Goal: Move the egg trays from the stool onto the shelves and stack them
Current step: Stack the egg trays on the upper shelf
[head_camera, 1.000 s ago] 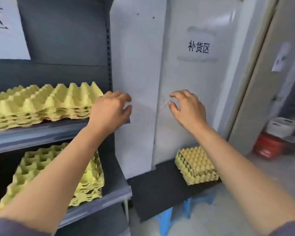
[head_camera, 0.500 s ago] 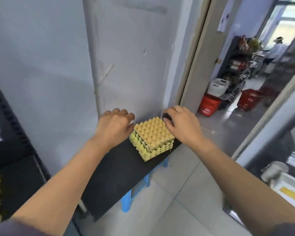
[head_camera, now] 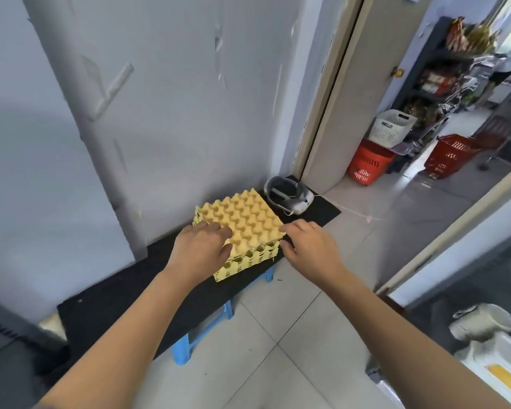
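The one head-worn camera looks forward and steeply down from close above the person's arms, which enter from the bottom edge, with the left hand (head_camera: 199,255) and right hand (head_camera: 310,246) at the egg trays (head_camera: 242,219) mid-frame. Its wide angle bows the wall (head_camera: 174,98) at upper left and the door (head_camera: 366,98) at upper right.

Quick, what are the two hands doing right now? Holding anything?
Left hand: curled over the top egg tray, gripping its near corner.
Right hand: pinching the same tray's right corner.

Blue stool (head_camera: 186,349) mostly beneath black board (head_camera: 115,302).
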A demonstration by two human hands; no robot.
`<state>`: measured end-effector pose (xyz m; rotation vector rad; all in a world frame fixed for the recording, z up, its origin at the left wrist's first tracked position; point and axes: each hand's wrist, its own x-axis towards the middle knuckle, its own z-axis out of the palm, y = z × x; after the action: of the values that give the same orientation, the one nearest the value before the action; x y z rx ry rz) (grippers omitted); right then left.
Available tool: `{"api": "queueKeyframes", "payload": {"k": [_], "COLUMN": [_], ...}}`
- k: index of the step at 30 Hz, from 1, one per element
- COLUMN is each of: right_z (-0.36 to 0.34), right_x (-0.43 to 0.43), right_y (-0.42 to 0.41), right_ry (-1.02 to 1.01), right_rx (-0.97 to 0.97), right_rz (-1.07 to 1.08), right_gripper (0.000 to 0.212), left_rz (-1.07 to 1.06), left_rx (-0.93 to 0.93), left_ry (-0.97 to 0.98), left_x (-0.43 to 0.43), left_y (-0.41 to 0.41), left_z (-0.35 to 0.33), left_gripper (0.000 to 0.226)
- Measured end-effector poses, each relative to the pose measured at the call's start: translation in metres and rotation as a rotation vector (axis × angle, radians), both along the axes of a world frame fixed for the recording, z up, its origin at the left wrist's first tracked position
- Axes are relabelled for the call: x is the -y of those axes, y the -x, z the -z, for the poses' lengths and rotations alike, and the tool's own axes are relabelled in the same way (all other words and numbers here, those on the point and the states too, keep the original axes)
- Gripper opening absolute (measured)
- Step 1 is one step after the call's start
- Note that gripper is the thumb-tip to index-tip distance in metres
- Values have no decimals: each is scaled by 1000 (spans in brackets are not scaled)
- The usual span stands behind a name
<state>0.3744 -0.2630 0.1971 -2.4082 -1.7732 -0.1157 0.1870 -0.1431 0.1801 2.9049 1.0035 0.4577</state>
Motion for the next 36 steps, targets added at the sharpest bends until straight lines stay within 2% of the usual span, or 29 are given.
{"api": "queueKeyframes", "payload": {"k": [13, 25, 31, 36], "right_z": [69, 140, 210, 273], "right_x": [-114, -227, -258, -278], "right_y": [-137, -228, -259, -270], "right_ry": [185, 332, 410, 428], "right_rx": [-48, -113, -173, -163], "right_rz": [-151, -144, -145, -145], "right_gripper": [33, 28, 32, 38], "left_rz": [-163, -344, -507, -662], "left_rx": [-132, -169, -203, -241], "left_ry": [164, 306, 408, 448], "left_x": [-85, -182, -199, -207], "left_y": [-122, -191, -199, -206], "left_z": [72, 125, 197, 257], "left_gripper": [33, 33, 33, 49]}}
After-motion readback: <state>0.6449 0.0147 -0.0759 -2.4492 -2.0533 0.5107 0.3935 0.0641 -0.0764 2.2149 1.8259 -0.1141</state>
